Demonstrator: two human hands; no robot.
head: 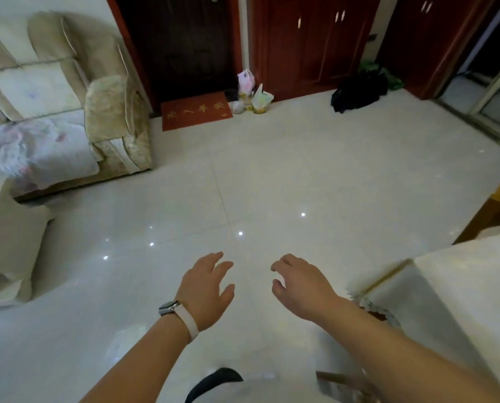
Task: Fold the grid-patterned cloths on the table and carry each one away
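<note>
Both of my hands hover empty over the glossy tiled floor. My left hand [206, 289], with a watch on its wrist, has its fingers relaxed and slightly spread. My right hand [299, 283] hangs beside it with loosely curled fingers that hold nothing. A table with a pale cover [470, 274] juts in at the right edge, just right of my right forearm. No grid-patterned cloth shows in this view.
A cream sofa [109, 117] with a crumpled light blanket [25, 152] stands at the left. A red doormat [196, 111] lies before a dark door, with bags [253, 96] beside it. A black heap [358, 91] sits against red cabinets. A wooden chair [496, 210] stands at right.
</note>
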